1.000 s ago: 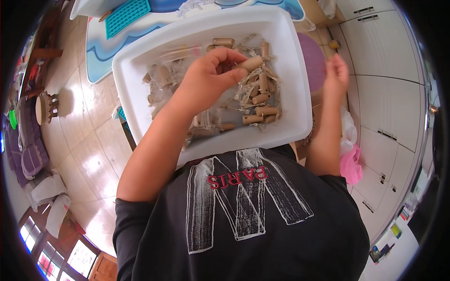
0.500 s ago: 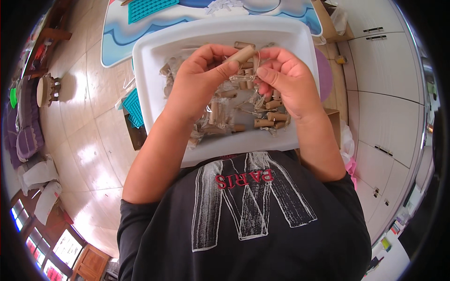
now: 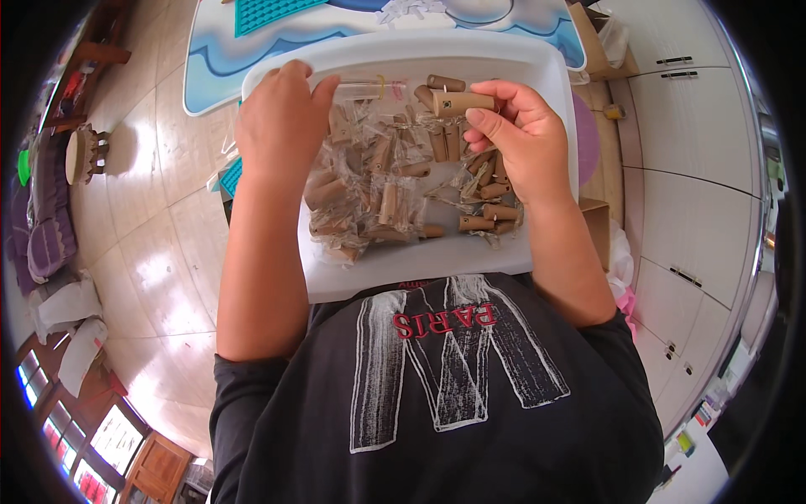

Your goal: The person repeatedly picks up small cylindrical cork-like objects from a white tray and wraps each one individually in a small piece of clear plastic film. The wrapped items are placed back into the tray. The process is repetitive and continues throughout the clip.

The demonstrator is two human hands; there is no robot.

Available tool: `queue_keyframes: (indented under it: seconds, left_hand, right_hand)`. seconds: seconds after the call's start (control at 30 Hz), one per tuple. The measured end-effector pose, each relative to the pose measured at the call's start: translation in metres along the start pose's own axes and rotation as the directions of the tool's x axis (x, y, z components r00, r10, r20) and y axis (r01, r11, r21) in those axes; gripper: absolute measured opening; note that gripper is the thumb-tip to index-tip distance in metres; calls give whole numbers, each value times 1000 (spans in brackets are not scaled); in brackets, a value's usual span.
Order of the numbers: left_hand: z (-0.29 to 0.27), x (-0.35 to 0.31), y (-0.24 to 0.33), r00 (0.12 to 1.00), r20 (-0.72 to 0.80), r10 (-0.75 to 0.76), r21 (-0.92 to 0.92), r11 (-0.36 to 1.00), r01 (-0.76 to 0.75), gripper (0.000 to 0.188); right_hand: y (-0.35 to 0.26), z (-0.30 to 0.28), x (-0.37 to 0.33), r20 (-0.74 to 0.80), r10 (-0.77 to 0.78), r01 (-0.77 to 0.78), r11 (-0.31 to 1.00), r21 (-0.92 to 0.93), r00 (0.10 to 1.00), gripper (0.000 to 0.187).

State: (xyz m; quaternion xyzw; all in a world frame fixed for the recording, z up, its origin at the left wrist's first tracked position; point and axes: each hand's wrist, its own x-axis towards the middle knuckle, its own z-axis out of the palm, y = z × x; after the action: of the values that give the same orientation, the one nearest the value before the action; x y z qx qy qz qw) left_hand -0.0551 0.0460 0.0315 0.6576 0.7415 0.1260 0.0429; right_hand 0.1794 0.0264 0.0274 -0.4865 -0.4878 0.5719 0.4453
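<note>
Pinched between thumb and fingers of my right hand (image 3: 519, 126) is a short tan cardboard tube (image 3: 462, 104), lying nearly level, with a small dark mark near its left end. My left hand (image 3: 281, 122) is over the left rim of a white plastic tub (image 3: 361, 281), its thumb apart from the fingers and nothing visible in it; some fingertips are hidden. Under both hands, the tub holds several similar tubes. Those on the left lie in clear plastic bags (image 3: 369, 164); loose tubes (image 3: 477, 223) with thin string among them lie on the right.
Behind the tub stands a table with a blue and white wave pattern (image 3: 210, 80), bearing a teal gridded tray (image 3: 273, 13) and white scraps (image 3: 411, 10). Open cardboard boxes (image 3: 594, 231) flank the tub's right side. White cabinets (image 3: 697, 126) line the right; a small stool (image 3: 82, 155) stands left.
My left hand has let go of the tube and moved left to the tub's rim. The tube is now in my right hand alone, turned more level.
</note>
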Motion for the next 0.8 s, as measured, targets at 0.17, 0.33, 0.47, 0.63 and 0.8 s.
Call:
queue_keyframes:
  seconds: [0.17,0.33,0.47,0.63,0.8]
  left_hand:
    - [0,2,16,941,292,-172,185,975,121,47]
    - [23,7,11,965,188,-185,162,975,155,47]
    - [35,8,11,971,177,-159,121,983,139,38]
    - [42,6,14,989,128,-70,17,998,69,30]
    - [57,0,9,982,105,-154,-60,985,161,30]
  right_hand:
    - [10,-3,2,-6,36,-35,990,138,999,24]
    - [12,-5,2,2,52,-51,979,196,999,25]
    - [11,-4,2,15,58,-60,977,206,998,25]
    - [12,-5,2,27,55,-60,975,214,998,25]
    - [12,-7,1,23,61,-64,978,200,998,25]
